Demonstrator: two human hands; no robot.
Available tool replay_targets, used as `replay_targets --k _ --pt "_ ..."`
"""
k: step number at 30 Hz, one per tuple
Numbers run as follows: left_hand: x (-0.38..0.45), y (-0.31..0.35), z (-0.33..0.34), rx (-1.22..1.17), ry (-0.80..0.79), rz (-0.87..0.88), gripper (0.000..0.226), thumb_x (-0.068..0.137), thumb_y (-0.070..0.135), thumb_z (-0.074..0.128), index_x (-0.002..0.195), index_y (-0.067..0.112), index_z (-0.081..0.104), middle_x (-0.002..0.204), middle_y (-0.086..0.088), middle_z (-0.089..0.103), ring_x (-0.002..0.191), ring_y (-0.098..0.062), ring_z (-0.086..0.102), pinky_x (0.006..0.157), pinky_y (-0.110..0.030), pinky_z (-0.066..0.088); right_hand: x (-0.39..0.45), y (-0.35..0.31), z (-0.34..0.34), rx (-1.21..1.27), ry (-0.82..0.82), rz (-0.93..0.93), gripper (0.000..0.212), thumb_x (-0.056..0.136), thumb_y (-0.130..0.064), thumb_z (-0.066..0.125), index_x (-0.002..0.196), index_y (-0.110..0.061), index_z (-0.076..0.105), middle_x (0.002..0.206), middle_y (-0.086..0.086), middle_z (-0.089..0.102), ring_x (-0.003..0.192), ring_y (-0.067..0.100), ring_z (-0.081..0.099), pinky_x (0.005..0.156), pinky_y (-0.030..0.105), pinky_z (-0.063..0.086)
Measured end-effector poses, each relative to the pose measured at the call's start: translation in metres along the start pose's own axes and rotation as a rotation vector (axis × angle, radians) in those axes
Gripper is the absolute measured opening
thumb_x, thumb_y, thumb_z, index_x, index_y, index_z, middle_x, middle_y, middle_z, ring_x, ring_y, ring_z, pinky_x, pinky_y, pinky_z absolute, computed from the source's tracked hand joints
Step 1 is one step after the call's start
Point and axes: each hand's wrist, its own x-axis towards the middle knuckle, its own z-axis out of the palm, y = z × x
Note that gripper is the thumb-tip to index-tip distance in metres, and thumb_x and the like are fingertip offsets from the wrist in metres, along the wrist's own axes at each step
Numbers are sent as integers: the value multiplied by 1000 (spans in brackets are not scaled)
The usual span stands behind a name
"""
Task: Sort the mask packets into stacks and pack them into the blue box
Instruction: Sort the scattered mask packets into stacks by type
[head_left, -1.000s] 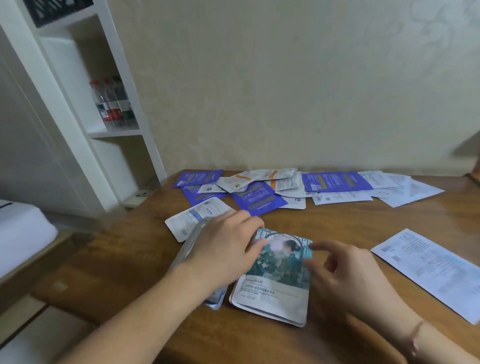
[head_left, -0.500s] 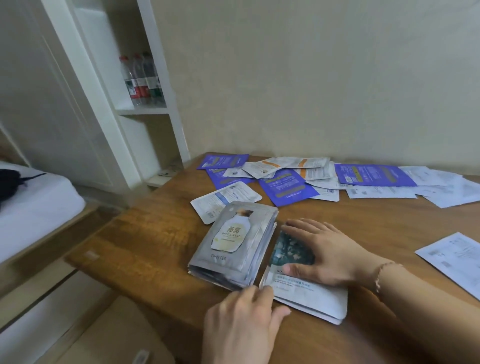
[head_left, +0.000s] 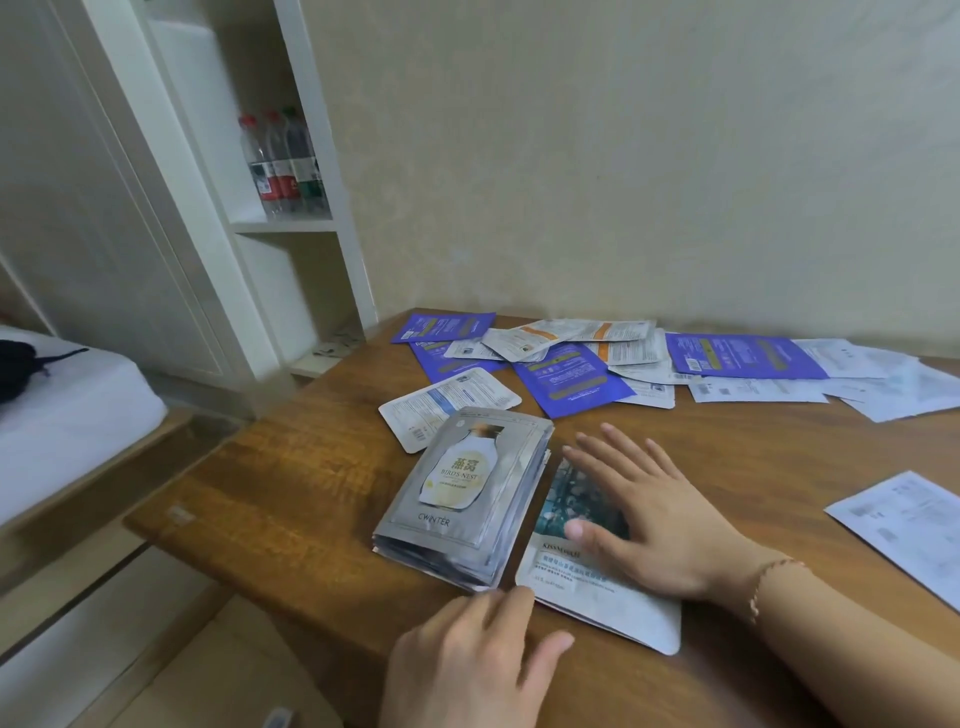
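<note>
Silver stack (head_left: 465, 493) lengthwise away, slightly right; right hand (head_left: 660, 519) flat on teal packet (head_left: 597, 587); left hand (head_left: 467, 670) open, touching stack's near edge.

Wooden worktop (head_left: 291, 483): silver packet stack (head_left: 467, 493), teal packet stack (head_left: 597, 587) beside it, loose packets (head_left: 566, 364) scattered at back, white sheet (head_left: 914, 525) right.

Glossy foil packet stack (head_left: 467, 493), varnished wooden table (head_left: 291, 499)

2 hands (head_left: 644, 514); 2 sorted packet stacks (head_left: 467, 493); 4 purple packets (head_left: 566, 376) in far pile, white ones overlap, uncountable; 1 sheet (head_left: 904, 525) right; 3 bottles (head_left: 283, 163) far left.
</note>
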Motion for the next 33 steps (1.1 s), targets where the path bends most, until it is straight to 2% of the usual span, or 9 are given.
replay_targets --k 5,7,10,16,20,25,28,30,33 --pt "-10 -50 -12 -171 338 44 30 74 43 81 86 16 74 96 8 68 88 -11 62 77 -27 54 -40 27 -25 69 -17 -214 81 78 -79 50 147 -39 34 158 -24 14 148 1 7 119 29 18" --pt "-7 -74 -23 -205 237 -121 58 67 56 80 110 19 69 114 11 62 108 -9 55 92 -30 51 -53 45 -26 69 -8 -211 86 72 -78 61 146 -43 35 158 -24 18 147 3 16 116 28 23" --pt "-2 -96 -34 -260 -115 -507 117 49 74 69 149 43 18 139 26 36 132 1 25 114 -39 30 -55 57 -25 128 -49 -108 95 64 -81 66 143 -59 18 155 -32 12 143 -7 17 115 27 28" --pt "11 -101 -30 -254 -312 -538 125 60 72 70 148 47 -15 152 23 27 139 -8 15 120 -41 12 -45 57 -15 174 -41 -125 92 66 -74 71 143 -58 21 152 -33 21 142 -6 22 113 17 23" --pt "18 -106 -31 -280 -368 -522 125 61 71 72 147 50 -17 153 23 27 142 -14 15 119 -43 16 -41 54 -26 204 82 -185 75 77 -74 59 143 -47 36 151 -25 34 143 4 27 113 23 24" --pt "30 -132 -34 -397 -501 -430 116 54 95 50 145 58 -11 155 27 24 146 -14 19 118 -51 22 -2 7 -40 136 181 -277 40 90 -66 48 111 -37 65 116 -24 61 117 -3 53 96 27 45" --pt "45 -144 -33 -547 -404 -393 95 63 96 35 146 54 15 150 24 36 135 8 34 111 -27 36 21 -24 -35 72 192 -366 42 92 -64 46 111 -32 67 113 -20 64 112 0 55 92 28 50" --pt "58 -138 -34 -601 -333 -386 88 68 93 36 144 51 26 149 25 36 131 11 38 104 -18 38 35 -40 -30 47 205 -332 54 91 -69 41 131 -35 54 136 -17 52 132 3 41 108 27 39" --pt "70 -118 -34 -487 -328 -288 88 68 88 45 146 52 25 156 31 14 142 9 18 113 -27 28 58 -53 -21 -46 101 -187 79 85 -79 16 153 -37 15 161 -17 7 149 6 -4 122 32 9"
